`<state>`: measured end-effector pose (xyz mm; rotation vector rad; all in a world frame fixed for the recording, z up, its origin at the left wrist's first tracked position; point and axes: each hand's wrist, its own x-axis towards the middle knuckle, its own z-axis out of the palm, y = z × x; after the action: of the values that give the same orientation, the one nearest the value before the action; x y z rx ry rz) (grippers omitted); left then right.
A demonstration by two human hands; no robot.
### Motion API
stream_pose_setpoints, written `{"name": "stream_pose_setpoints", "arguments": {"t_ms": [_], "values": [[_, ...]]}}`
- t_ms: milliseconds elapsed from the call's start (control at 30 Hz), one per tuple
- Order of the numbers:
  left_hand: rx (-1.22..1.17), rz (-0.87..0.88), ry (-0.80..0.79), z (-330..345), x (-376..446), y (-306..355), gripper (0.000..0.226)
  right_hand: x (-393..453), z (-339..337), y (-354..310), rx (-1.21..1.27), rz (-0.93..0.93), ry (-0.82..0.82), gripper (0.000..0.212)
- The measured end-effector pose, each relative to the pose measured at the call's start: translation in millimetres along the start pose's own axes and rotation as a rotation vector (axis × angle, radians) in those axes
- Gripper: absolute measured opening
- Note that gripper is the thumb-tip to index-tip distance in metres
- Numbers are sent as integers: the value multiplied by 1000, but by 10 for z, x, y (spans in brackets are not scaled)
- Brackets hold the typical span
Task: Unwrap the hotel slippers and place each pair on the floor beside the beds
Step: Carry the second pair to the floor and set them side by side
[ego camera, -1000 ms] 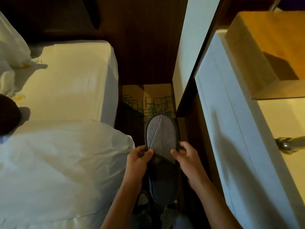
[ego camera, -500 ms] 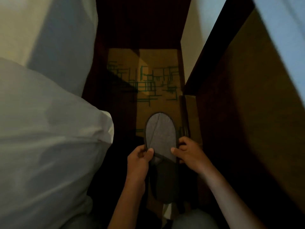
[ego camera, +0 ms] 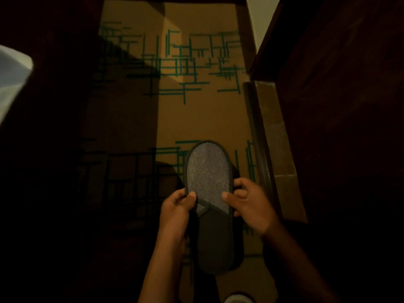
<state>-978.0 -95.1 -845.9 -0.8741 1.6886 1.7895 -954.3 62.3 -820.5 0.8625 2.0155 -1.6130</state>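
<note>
Low in the middle of the frame, both hands hold a grey slipper [ego camera: 208,193] over the patterned carpet [ego camera: 196,110]. The left hand [ego camera: 175,213] pinches its left edge between thumb and curled fingers; the right hand [ego camera: 249,206] pinches the right edge the same way. No wrapper shows on the slipper, so unwrapping looks done for this one. It seems not yet set down, and whether a second slipper lies stacked beneath it cannot be told. White bedding [ego camera: 13,79] shows at the left edge.
</note>
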Motion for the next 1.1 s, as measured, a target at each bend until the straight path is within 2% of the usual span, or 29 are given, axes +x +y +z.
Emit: {"name": "stream_pose_setpoints", "arguments": {"t_ms": [100,200,300,400,533,700,800,867,933,1033,1100], "values": [[-16,-17,-57,-17,136,-124,6,97,59,123,0,2,23,24],[-62,-12,-82,-7,193,-143,22,148,94,154,13,3,53,27],[-67,4,-140,-24,177,-123,12,162,117,149,12,-2,65,28],[-53,68,-156,-58,119,-53,3,156,152,169,-87,-26,141,47],[30,202,-166,-21,49,78,4,88,187,87,-126,-91,184,76],[95,332,-218,-11,-21,201,13,84,163,18,54,-97,71,54],[95,336,-266,-22,-49,224,19,69,175,8,220,-84,-12,23],[54,313,-303,-20,-48,228,17,74,167,12,267,-57,-70,14],[-12,260,-364,-30,-40,226,28,82,139,16,336,-26,-124,18],[-71,239,-394,-61,-13,221,21,73,118,-3,448,-21,-211,41],[-74,231,-394,-74,2,211,24,62,128,-10,496,-48,-242,46]]}}
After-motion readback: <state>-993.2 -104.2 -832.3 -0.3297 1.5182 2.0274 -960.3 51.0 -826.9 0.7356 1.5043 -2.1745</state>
